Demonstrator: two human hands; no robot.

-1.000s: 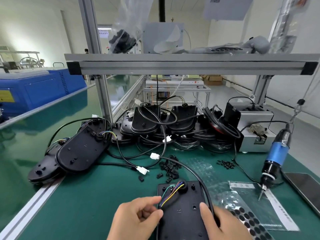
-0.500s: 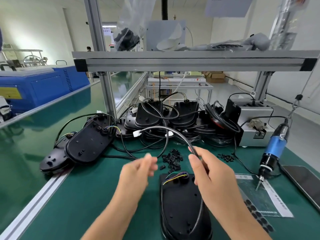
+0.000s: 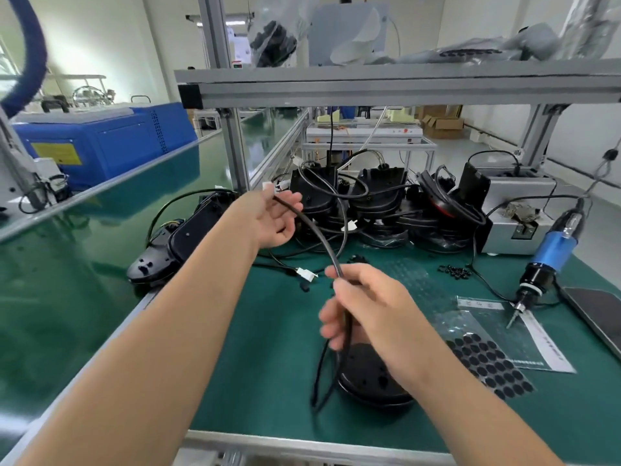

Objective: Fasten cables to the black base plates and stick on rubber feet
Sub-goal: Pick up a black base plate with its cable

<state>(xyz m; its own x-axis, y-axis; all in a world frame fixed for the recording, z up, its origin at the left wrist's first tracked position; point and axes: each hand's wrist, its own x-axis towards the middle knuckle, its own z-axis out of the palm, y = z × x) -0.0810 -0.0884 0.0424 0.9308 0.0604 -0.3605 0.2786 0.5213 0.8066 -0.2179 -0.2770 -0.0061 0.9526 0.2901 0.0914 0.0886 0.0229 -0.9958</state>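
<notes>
A black base plate [image 3: 369, 375] lies on the green mat in front of me, partly hidden under my right hand. Its black cable [image 3: 319, 237] rises from the plate and arcs up to the left. My right hand [image 3: 366, 307] grips the cable just above the plate. My left hand [image 3: 272, 216] is raised palm-up and holds the cable's far end near its white connector [image 3: 268, 188]. A sheet of round black rubber feet [image 3: 487, 361] lies to the right of the plate.
A pile of black base plates with cables [image 3: 363, 200] fills the back. Two more plates [image 3: 188, 237] lie at the left. A blue electric screwdriver [image 3: 551, 253] hangs at the right beside a grey box [image 3: 517, 210]. Small black clips [image 3: 453, 271] are scattered on the mat.
Both hands have risen from the plate and drawn the cable out. My left hand has moved up and away with the connector end; my right hand has slid down the cable.
</notes>
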